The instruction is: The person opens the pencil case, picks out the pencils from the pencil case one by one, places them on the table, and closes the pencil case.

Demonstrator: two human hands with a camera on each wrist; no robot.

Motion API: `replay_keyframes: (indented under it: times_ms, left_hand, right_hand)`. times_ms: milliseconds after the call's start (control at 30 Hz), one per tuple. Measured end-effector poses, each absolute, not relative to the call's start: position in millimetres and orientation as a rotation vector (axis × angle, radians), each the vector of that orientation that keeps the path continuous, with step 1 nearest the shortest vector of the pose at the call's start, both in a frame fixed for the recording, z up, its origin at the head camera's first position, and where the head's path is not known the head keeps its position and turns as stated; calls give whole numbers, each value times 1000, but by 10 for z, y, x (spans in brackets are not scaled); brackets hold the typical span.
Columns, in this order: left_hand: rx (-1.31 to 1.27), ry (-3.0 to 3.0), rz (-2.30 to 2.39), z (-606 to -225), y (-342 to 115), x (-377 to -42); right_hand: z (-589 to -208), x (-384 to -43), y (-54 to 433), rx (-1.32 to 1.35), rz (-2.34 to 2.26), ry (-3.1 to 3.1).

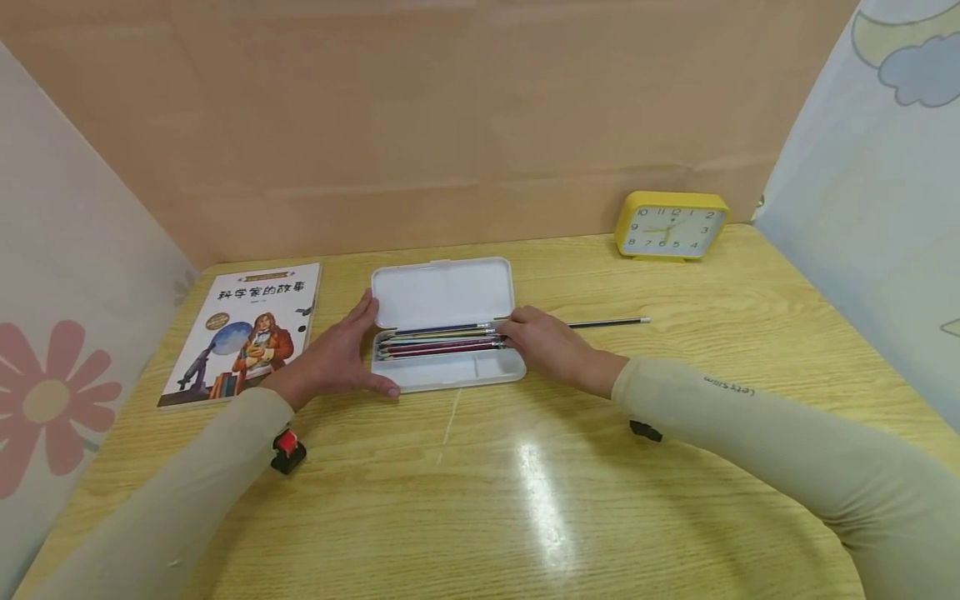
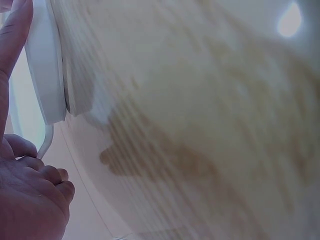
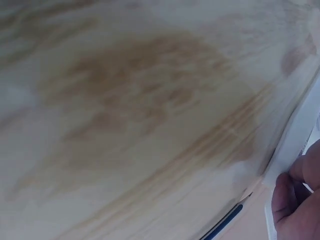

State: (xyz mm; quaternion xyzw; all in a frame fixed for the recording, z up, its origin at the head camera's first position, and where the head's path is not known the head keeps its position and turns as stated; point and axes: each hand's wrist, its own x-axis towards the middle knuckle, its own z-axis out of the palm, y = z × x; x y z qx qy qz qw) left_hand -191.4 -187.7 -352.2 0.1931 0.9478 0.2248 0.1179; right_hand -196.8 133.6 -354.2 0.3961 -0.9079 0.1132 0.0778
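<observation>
A white pencil case lies open on the table, its lid leaned back. Several pencils lie lengthwise in its tray, points to the left. My left hand rests at the left end, thumb stretched along the front edge and fingers beside the lid. In the left wrist view, that thumb lies against the white case wall. My right hand is over the tray's right end, its curled fingers pinching at the pencils' ends and hiding them. Right of it, a dark pencil lies on the table.
A book with an illustrated cover lies to the left of the case. At the back right stands a yellow alarm clock. Walls border the wooden table at the back and both sides.
</observation>
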Motion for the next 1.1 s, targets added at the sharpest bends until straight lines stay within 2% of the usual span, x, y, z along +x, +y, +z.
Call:
replay_keyframes:
  times_ms: [700, 1100]
  left_hand:
    - [554, 2773, 667, -3511, -1875, -1912]
    - [545, 2755, 670, -3536, -1881, -1933]
  right_hand:
    - [-3580, -1971, 1463, 1203, 492, -2592]
    - [-3600, -1952, 1729, 1179, 532, -2554]
